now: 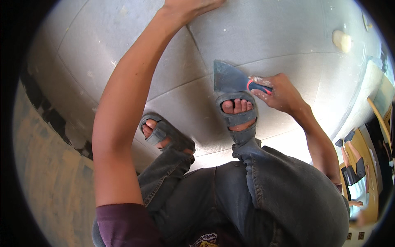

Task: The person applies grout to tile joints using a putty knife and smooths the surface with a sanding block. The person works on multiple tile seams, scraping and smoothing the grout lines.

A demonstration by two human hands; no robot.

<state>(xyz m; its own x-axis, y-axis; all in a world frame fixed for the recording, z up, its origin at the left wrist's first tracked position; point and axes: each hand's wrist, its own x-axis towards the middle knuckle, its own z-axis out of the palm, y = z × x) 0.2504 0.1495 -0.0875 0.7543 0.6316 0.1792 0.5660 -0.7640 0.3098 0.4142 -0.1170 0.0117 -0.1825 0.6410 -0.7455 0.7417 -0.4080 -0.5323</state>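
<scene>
My right hand (281, 92) grips the dark, red-edged handle of a putty knife (230, 77). Its wide grey-blue blade points left, low over the grey tiled floor (255, 33), just beyond the toes of my right sandal (240, 119). Whether the blade touches the tile I cannot tell. White dust coats the fingers of that hand. My left hand (192, 6) reaches far forward and is cut off by the upper edge, so its fingers and anything in them are hidden.
My left sandal (168, 133) stands on the tiles between my arms. On the far right lies a pale roundish object (341, 41). Another person (354, 166) is farther off at the right. A brown-stained surface (49, 173) lies left, past a dark broken edge.
</scene>
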